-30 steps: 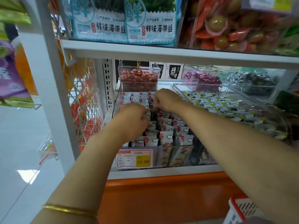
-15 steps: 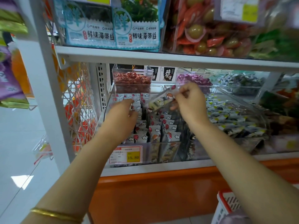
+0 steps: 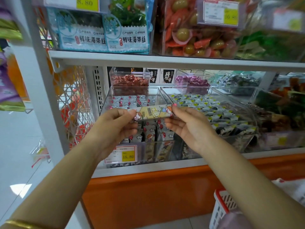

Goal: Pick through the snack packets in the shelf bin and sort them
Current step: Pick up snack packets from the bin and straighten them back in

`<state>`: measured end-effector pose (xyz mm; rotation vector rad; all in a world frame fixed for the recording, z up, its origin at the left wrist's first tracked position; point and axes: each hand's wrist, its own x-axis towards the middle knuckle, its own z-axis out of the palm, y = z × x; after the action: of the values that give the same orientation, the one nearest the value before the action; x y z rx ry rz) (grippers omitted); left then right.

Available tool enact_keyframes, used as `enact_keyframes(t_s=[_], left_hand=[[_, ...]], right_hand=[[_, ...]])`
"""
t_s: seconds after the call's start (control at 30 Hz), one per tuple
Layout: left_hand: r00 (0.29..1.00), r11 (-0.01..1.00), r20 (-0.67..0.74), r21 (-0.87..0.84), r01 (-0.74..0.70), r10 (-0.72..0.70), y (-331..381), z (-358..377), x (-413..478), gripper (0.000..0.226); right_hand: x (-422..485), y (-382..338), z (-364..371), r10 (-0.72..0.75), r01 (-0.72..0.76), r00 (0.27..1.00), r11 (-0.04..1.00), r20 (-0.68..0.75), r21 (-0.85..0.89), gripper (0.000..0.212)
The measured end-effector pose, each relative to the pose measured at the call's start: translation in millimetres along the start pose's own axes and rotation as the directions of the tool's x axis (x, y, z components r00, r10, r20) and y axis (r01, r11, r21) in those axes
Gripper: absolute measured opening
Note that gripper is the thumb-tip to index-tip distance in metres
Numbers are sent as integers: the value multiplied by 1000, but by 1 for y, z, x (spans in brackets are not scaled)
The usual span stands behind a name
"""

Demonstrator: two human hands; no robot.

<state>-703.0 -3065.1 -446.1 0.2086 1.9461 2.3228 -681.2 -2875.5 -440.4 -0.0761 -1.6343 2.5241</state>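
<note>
pinches one long snack packet (image 3: 153,112) by its two ends, left hand (image 3: 113,125) at the left end and right hand (image 3: 189,127) at the right, fingers (image 3: 120,113) of both curled narrow on the wrapper and holding nothing else. keeps it level and crosswise, printed face with a cartoon figure turned toward the camera, raised clear above the open top of the clear shelf bin (image 3: 105,103) and touching none of the stock below. inside that bin, rows of upright grey-and-red packets (image 3: 148,134), packed close from front wall to back. on the bin's front wall, a price tag (image 3: 121,154) with a yellow patch reading 15.80. just to the right, a second clear bin (image 3: 166,92) heaped with small green-and-black packets (image 3: 214,106). behind, a small clear box of red sweets (image 3: 130,81) and, further right, a heap of purple sweets (image 3: 191,80). on the shelf above, blue seaweed packs (image 3: 105,37) beside orange packs of olives (image 3: 194,37). below the shelf, an orange base panel (image 3: 148,195); at lower right, part of a red-and-white basket (image 3: 222,207). at far left, a white wire rack (image 3: 74,103). on the left wrist, a gold bangle (image 3: 19,223).
</note>
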Motion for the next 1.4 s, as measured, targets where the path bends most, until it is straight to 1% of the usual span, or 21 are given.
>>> enact_keyframes(t_s=[0.07, 0.13, 0.3, 0.4, 0.43, 0.47, 0.57, 0.63, 0.67, 0.73, 0.77, 0.83, 0.9, 1.0, 1.13, 1.3, 1.4], left_hand=[[999, 986, 21, -158, 47, -45, 2, 1, 0, 22], [997, 962, 22, -263, 76, -73, 2, 1, 2, 21], [991, 898, 29, -419, 132, -132, 3, 1, 6, 15], [982, 823, 14, -544, 165, -188, 4, 1, 8, 13], [981, 814, 10, -556, 166, -193, 4, 2, 8, 11], [982, 833, 2, -529, 162, -189, 4, 2, 8, 10], [990, 933, -34, -338, 119, -138, 2, 3, 8, 13], [991, 951, -25, -287, 117, -130, 3, 3, 7, 18], [991, 954, -4, -271, 126, -131, 4, 4, 6, 25], [990, 962, 48, -234, 140, -132, 7, 6, 4, 38], [990, 967, 70, -216, 134, -121, 7, 6, 3, 41], [993, 979, 77, -174, 103, -90, 8, 8, 1, 35], [994, 987, 86, -138, 81, -69, 7, 9, 0, 27], [991, 998, 129, -54, 43, -36, 6, 11, -3, 33], [987, 994, 159, 104, -39, 22, 6, 14, -5, 32], [979, 941, 175, 303, -154, 104, 7, 14, -8, 33], [982, 930, 166, 342, -138, 84, 4, 17, -6, 27]], right_hand=[[0, 1, 0, 2, -2, 1000, 1000, 13, 15, 10], [0, 2, 0, 5, -5, 1000, 1000, 13, 20, 11], [-1, 0, 2, 51, -52, 999, 998, 12, 34, 22], [-1, -1, 4, 93, -92, 996, 994, -7, 66, 20], [0, -1, 4, 85, -84, 996, 995, -7, 60, 19], [0, -1, 3, 57, -56, 998, 998, -2, 30, 17], [1, 1, 0, -99, 103, 994, 985, 36, -137, 13], [1, 2, -1, -164, 175, 984, 965, 73, -193, 12], [2, 3, -1, -180, 194, 980, 958, 84, -212, 11], [2, 4, 0, -192, 208, 978, 948, 88, -242, 12], [3, 4, 0, -188, 203, 979, 950, 85, -236, 12], [3, 5, 0, -173, 187, 981, 962, 84, -201, 15], [4, 6, -1, -181, 195, 980, 955, 79, -224, 18], [5, 9, -1, -230, 238, 971, 916, 62, -323, 12], [7, 9, -3, -234, 242, 970, 901, 66, -359, 3], [7, 10, -2, -270, 254, 963, 877, 19, -408, 12], [6, 12, -2, -324, 295, 946, 831, 22, -471, 17]])
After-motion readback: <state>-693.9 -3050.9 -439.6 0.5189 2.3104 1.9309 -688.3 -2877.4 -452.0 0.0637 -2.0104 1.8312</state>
